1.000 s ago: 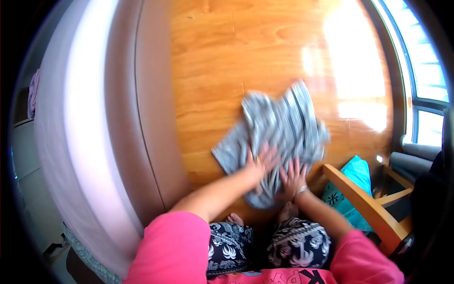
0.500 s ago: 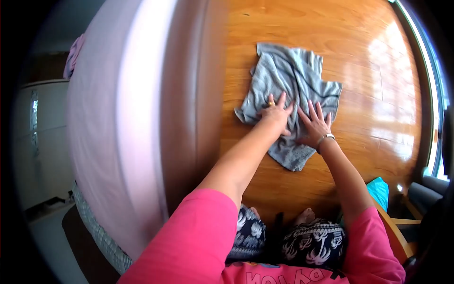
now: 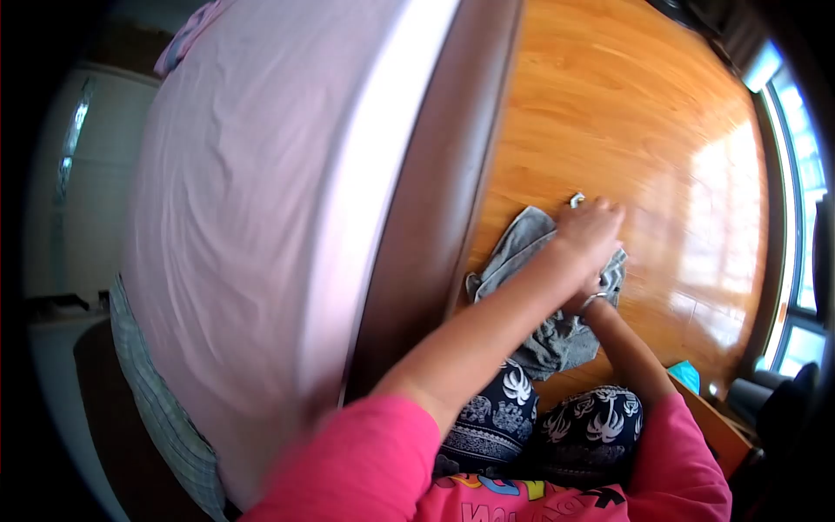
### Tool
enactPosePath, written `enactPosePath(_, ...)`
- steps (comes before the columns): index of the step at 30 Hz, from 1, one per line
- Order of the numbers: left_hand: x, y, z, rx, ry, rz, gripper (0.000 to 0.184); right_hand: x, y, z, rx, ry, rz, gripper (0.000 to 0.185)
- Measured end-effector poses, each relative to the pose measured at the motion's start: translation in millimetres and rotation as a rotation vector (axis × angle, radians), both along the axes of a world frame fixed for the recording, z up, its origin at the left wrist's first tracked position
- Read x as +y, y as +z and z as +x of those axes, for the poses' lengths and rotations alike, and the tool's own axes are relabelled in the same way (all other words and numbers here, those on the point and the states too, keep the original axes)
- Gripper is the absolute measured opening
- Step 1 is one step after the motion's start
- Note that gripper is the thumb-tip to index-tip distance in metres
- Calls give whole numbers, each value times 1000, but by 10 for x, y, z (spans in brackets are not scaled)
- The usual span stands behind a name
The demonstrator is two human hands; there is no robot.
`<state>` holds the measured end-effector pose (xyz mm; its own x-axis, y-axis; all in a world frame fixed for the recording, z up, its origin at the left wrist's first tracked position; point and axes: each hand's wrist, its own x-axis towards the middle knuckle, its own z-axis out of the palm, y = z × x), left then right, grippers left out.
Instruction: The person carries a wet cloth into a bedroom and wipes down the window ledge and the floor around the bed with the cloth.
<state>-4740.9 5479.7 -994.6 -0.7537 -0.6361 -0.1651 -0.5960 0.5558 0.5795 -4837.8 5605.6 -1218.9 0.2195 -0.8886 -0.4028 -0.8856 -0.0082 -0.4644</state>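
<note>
The grey cloth (image 3: 557, 346) lies bunched and partly folded on the wooden floor, close in front of my knees. At its far edge my left hand (image 3: 593, 230) is closed with the fingers curled, apparently gripping the cloth. A small pale, shiny bit (image 3: 577, 200) shows beside its knuckles; I cannot make out what it is. Under my left forearm, my right hand (image 3: 581, 300) rests against the cloth, a bracelet (image 3: 595, 299) at its wrist. Its fingers are mostly hidden by the left hand and wrist.
On the left stands a bed with a pink sheet (image 3: 252, 174) and a brown side rail (image 3: 435, 200). Glossy wooden floor (image 3: 600, 104) stretches ahead toward a bright window (image 3: 800, 157) on the right. A turquoise item (image 3: 685, 376) and a wooden piece (image 3: 713, 426) are near my right elbow.
The cloth was spread out under two flat hands; now it is gathered smaller and nearer my knees. My left hand has closed and crossed over the right. The view has shifted.
</note>
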Motion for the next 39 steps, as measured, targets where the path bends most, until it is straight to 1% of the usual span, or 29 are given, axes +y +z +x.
enactPosePath(1,-4,249,-10,-53,41,82,49,125,43,202,6,36,11,114)
enactPosePath(3,49,465,29,-66,29,72,53,312,496,720,-972,-265,-68,83)
enactPosePath(4,135,477,16,-86,-18,53,57,278,537,662,-1023,-289,33,80)
enactPosePath(7,292,749,253,-144,43,-42,65,-210,726,104,-714,-259,352,73)
enactPosePath(9,369,944,504,-158,105,-56,69,-658,1029,-280,-629,-266,502,68)
enactPosePath(11,554,1032,840,-8,120,-119,69,-965,1431,-466,-640,-264,606,63)
enactPosePath(13,752,1149,1268,262,30,-32,59,-1289,1942,-571,-677,-219,670,59)
enactPosePath(14,814,1229,1523,351,-19,93,54,-1325,2368,-474,-823,-179,616,51)
enactPosePath(15,887,1330,1804,443,-61,226,49,-1414,2712,-462,-846,-77,645,53)
enactPosePath(16,924,1484,2080,551,94,243,43,-1465,3067,-407,-840,-49,691,53)
enactPosePath(17,946,1700,2356,653,256,245,39,-1470,3461,-334,-824,47,593,55)
enactPosePath(19,1119,2387,3096,797,583,444,42,-1161,4086,105,-813,242,357,60)
enactPosePath(21,1256,2691,3740,883,788,345,43,-466,4246,886,-1117,-373,795,70)
enactPosePath(22,1390,2831,3933,780,890,215,45,-605,4405,1559,-1049,440,597,68)
enactPosePath(23,1519,2960,4069,677,982,84,46,-705,4591,2210,-871,1213,317,66)
enactPosePath(24,1652,3035,4136,680,994,61,46,-350,4451,2592,-810,1282,293,64)
enactPosePath(25,1913,2970,4080,710,1074,-13,40,157,4251,2923,-603,1389,226,63)
enactPosePath(26,2024,2965,4138,747,1127,-68,34,751,3795,3387,-568,1386,153,58)
enactPosePath(27,2132,2948,4173,746,1191,-83,36,1095,3739,3814,-280,1484,201,30)
enactPosePath(28,2230,2911,4184,759,1236,-88,38,1713,3208,4105,-453,1533,-91,21)
enactPosePath(29,2299,2895,4229,752,1230,-51,38,1941,3163,4137,-563,1349,-460,22)
enactPosePath(30,2338,2867,4253,743,1232,-13,38,1928,3207,4178,-498,1352,-551,19)
enactPosePath(31,2346,2849,4248,776,1184,5,38,1817,3193,4154,-447,1321,-554,19)
enactPosePath(32,2341,2877,3909,740,1159,68,37,1725,3194,3789,-594,1257,-561,16)
enactPosePath(33,2198,3089,3892,722,1144,112,37,1471,3378,3680,-727,1215,-575,15)
enactPosePath(35,2197,3012,3893,774,1050,143,36,995,3326,3340,-683,1021,-663,12)
enactPosePath(37,2126,2908,3915,814,987,163,36,-148,3350,2578,-330,750,-681,15)
enactPosePath(38,2077,2879,3878,839,961,244,35,-726,3382,2200,-140,637,-662,20)
enactPosePath(39,1981,2781,3766,857,940,312,35,-1288,3289,1775,-232,520,-838,20)
